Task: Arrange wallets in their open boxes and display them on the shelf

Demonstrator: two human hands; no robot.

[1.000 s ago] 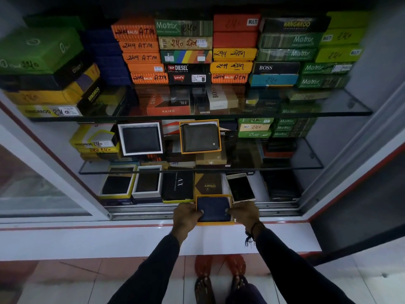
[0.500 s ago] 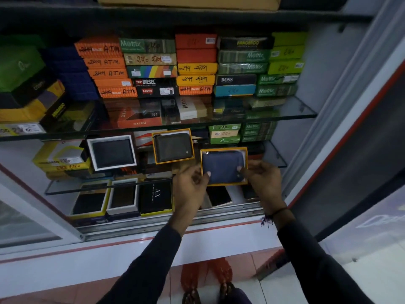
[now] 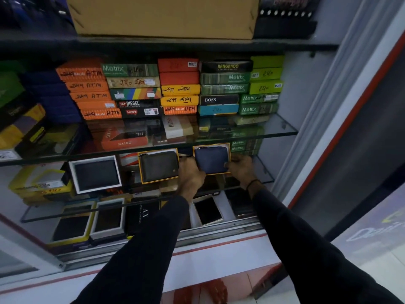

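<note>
A blue wallet in an open orange-rimmed box [image 3: 212, 158] stands tilted up on the middle glass shelf [image 3: 266, 175], right of a dark green wallet in a similar box [image 3: 158, 166]. My left hand [image 3: 190, 175] grips the blue wallet box at its lower left corner. My right hand [image 3: 241, 170] holds its right edge. Further left, a black wallet sits propped in a white-rimmed box [image 3: 95, 174].
Stacks of closed wallet boxes [image 3: 179, 88] fill the upper glass shelf [image 3: 282, 128]. Open boxes with dark wallets [image 3: 108, 217] and an AX box [image 3: 143, 215] lie on the bottom level. A brown carton [image 3: 162, 16] sits on top. The cabinet's right wall [image 3: 306, 106] is close by.
Both hands lifted the blue wallet box from the bottom ledge up to the middle shelf and set it beside the dark green wallet box. My view tilted upward.
</note>
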